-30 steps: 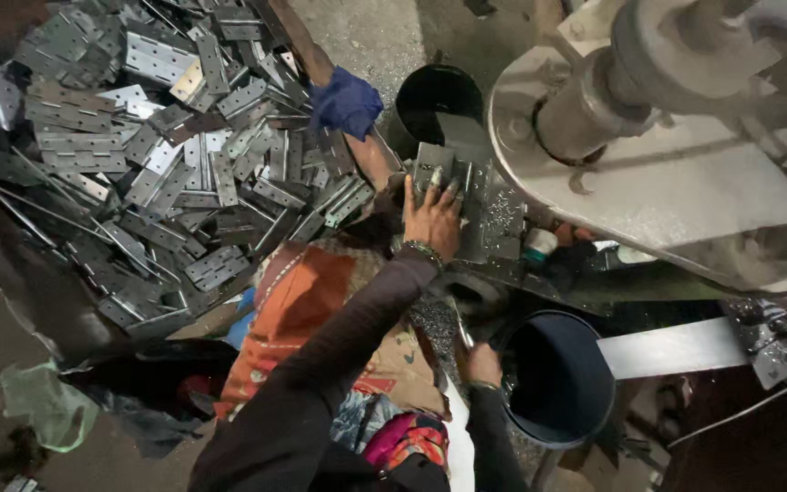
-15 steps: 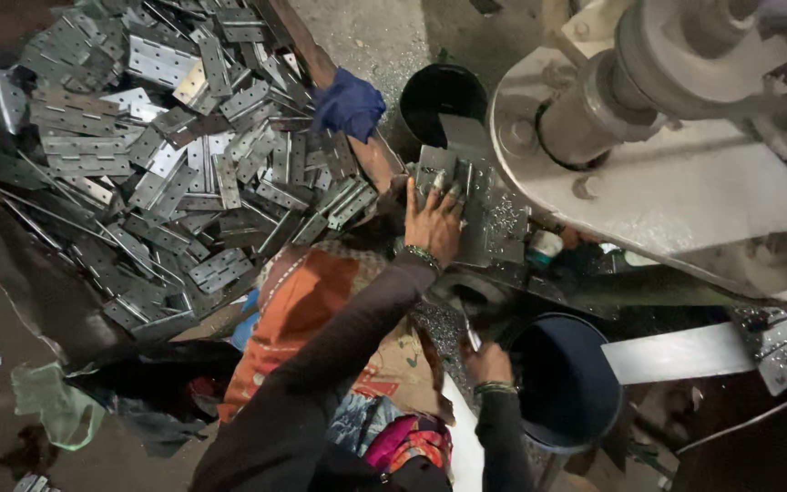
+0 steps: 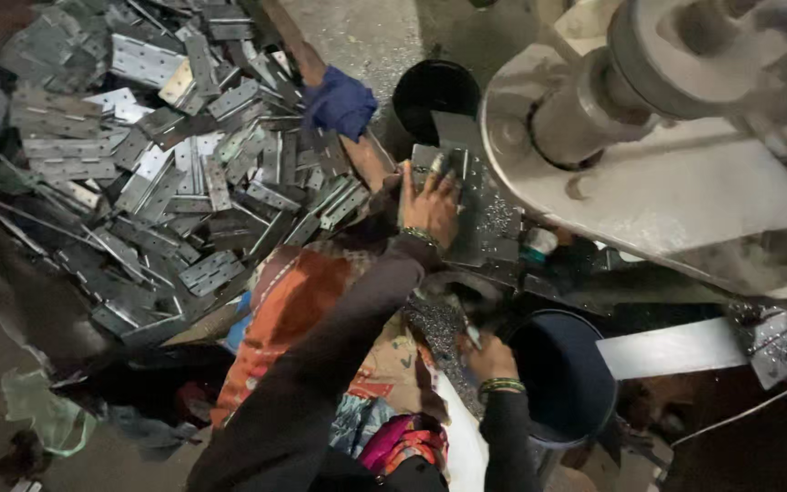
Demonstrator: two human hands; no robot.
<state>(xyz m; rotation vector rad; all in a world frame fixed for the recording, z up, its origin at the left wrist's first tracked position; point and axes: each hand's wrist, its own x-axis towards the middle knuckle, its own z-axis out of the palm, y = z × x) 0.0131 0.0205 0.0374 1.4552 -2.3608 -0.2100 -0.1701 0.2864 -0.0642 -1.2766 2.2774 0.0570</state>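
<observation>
My left hand (image 3: pixel 430 205) reaches forward in a dark sleeve and lies with fingers spread on a stack of perforated grey metal plates (image 3: pixel 466 164), gripping its near side. The stack rests on the dark bed of a large press machine (image 3: pixel 685 182). My right hand (image 3: pixel 489 355), with bangles at the wrist, is curled low down beside the rim of a dark blue bucket (image 3: pixel 562 374). A small shiny piece shows at its fingertips, but I cannot tell whether it is held. An orange patterned cloth (image 3: pixel 298 310) covers my lap.
A big heap of perforated metal plates (image 3: pixel 166 155) fills the floor to the left. A blue cloth (image 3: pixel 341 100) lies on a wooden plank beside a black bucket (image 3: pixel 430 91). A flat metal strip (image 3: pixel 676 346) juts out at the right. Metal chips litter the machine bed.
Both hands stay almost where they were; the left hand has edged slightly forward on the plate stack.
</observation>
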